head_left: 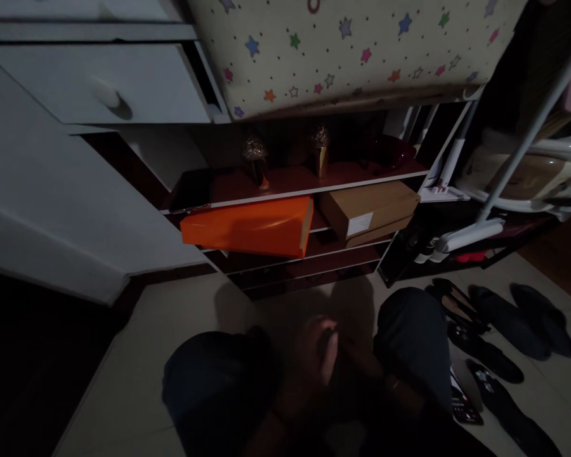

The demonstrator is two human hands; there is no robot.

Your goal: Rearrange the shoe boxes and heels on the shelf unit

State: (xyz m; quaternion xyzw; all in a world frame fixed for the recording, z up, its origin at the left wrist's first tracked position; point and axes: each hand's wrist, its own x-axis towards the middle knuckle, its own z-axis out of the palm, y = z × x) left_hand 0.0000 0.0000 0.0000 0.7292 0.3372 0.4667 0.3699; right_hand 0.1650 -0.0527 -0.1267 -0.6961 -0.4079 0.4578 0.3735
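Note:
My left hand [316,350] is raised low in the middle of the view, between my bent knees. Its fingers are curled toward the thumb around a dark spot, and what they hold, if anything, is too dark to name. My right hand [358,357] lies in shadow just beside it, its fingers blurred and mostly lost in the dark. In front of both hands stands a low shelf rack [285,193]. An orange box [247,225] sticks out of it at a tilt, and a brown cardboard box [375,209] with a white label sits to its right.
Several dark shoes [509,320] lie on the tiled floor at right, near a phone [465,400]. A mop [473,235] leans beside the rack. Two glittery-topped ornaments [321,152] stand on the upper shelf. A white drawer [137,82] and star-patterned cloth [342,57] are above.

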